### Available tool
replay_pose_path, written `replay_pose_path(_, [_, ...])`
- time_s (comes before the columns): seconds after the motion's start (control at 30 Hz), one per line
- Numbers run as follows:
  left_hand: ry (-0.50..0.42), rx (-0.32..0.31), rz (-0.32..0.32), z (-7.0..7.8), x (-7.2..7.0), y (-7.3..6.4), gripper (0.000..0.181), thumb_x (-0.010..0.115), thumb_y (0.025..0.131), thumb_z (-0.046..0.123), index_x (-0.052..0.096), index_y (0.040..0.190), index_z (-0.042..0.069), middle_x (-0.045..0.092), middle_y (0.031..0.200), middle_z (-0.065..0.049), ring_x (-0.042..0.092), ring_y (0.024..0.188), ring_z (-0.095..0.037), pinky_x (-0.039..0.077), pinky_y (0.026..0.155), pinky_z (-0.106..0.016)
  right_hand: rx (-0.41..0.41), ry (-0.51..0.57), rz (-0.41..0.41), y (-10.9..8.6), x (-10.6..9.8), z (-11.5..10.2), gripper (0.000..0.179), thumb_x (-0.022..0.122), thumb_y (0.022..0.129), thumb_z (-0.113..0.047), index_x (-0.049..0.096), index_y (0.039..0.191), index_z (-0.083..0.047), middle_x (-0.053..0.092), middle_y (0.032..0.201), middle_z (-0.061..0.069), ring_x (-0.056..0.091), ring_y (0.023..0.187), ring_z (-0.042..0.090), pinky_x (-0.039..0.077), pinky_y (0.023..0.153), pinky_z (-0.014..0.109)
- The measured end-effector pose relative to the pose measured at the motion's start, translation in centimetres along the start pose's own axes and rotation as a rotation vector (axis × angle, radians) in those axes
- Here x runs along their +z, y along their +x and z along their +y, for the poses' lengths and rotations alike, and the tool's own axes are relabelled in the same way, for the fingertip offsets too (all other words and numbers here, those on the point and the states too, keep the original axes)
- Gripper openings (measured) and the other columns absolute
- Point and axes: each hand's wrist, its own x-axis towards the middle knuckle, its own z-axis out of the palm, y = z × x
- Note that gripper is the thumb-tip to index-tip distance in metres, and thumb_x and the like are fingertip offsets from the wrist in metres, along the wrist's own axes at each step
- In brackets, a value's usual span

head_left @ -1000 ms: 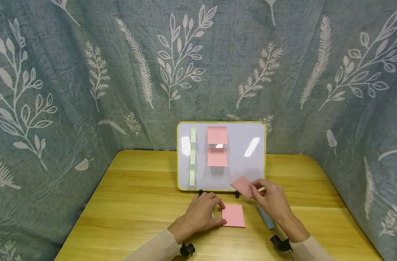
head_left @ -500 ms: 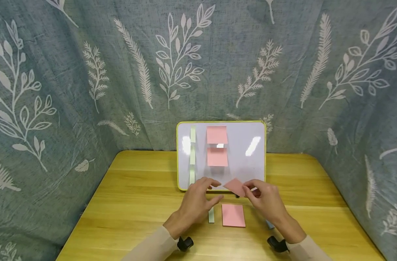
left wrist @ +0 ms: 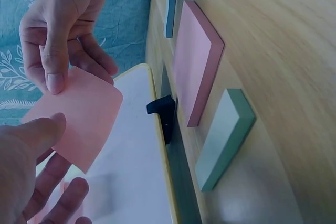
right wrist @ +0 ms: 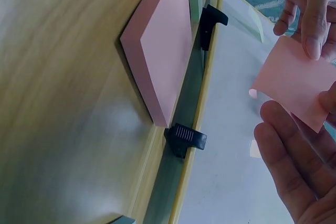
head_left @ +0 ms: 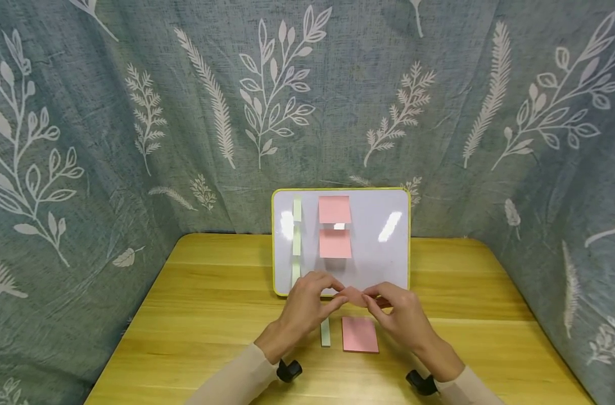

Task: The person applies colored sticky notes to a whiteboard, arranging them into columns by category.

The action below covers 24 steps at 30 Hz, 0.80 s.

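Observation:
Just in front of the whiteboard's lower edge, both hands hold a single pink sticky note [head_left: 355,296]. My left hand [head_left: 303,306] pinches one end, its thumb over the paper [left wrist: 86,124] and fingers behind. At the opposite end my right hand [head_left: 406,315] grips the note between thumb and fingers. The sheet bows slightly in the right wrist view. Below the hands, a pink sticky note pad [head_left: 360,334] lies on the table. A narrow green pad [head_left: 325,333] is to its left. The narrow blue pad [left wrist: 170,9] shows in the left wrist view.
A yellow-rimmed whiteboard [head_left: 378,253] stands upright on black feet [right wrist: 184,137]. Two pink notes [head_left: 335,243] hang on it, one above the other, right of a column of three green strips [head_left: 297,241]. Leaf-patterned cloth [head_left: 307,112] surrounds the wooden table [head_left: 211,281].
My left hand has left the pink pad and moved up to take the note's free end. My right hand has carried the note left, toward the left hand.

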Motion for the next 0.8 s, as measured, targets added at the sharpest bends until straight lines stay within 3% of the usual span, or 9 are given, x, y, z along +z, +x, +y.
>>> replay_pose_path(0.43, [0.013, 0.031, 0.021, -0.8, -0.3, -0.5, 0.010, 0.094, 0.101, 0.026, 0.088, 0.104, 0.018, 0.086, 0.104, 0.003, 0.078, 0.099, -0.023, 0.062, 0.088, -0.034, 0.002, 0.024, -0.017, 0.3, 0.5, -0.7, 0.023, 0.087, 0.096, 0.010, 0.084, 0.109, -0.008, 0.086, 0.100, 0.000, 0.084, 0.083, 0.013, 0.066, 0.077, 0.016])
replay_pose_path(0.63, [0.016, 0.086, 0.069, -1.3, -0.7, -0.7, 0.010, 0.096, 0.098, 0.025, 0.088, 0.103, 0.020, 0.084, 0.103, 0.005, 0.075, 0.098, -0.020, 0.061, 0.088, -0.033, 0.128, 0.077, -0.055, 0.4, 0.3, -0.7, 0.014, 0.081, 0.106, 0.003, 0.084, 0.116, -0.006, 0.088, 0.104, 0.002, 0.086, 0.086, 0.012, 0.067, 0.077, 0.017])
replay_pose_path(0.8, [0.000, 0.195, 0.133, -1.9, -1.1, -0.6, 0.012, 0.098, 0.096, 0.021, 0.088, 0.102, 0.024, 0.083, 0.102, 0.008, 0.075, 0.097, -0.017, 0.059, 0.088, -0.030, 0.277, 0.118, -0.092, 0.3, -0.1, -0.8, 0.009, 0.078, 0.113, -0.010, 0.086, 0.116, -0.010, 0.089, 0.102, 0.001, 0.088, 0.082, 0.016, 0.068, 0.073, 0.022])
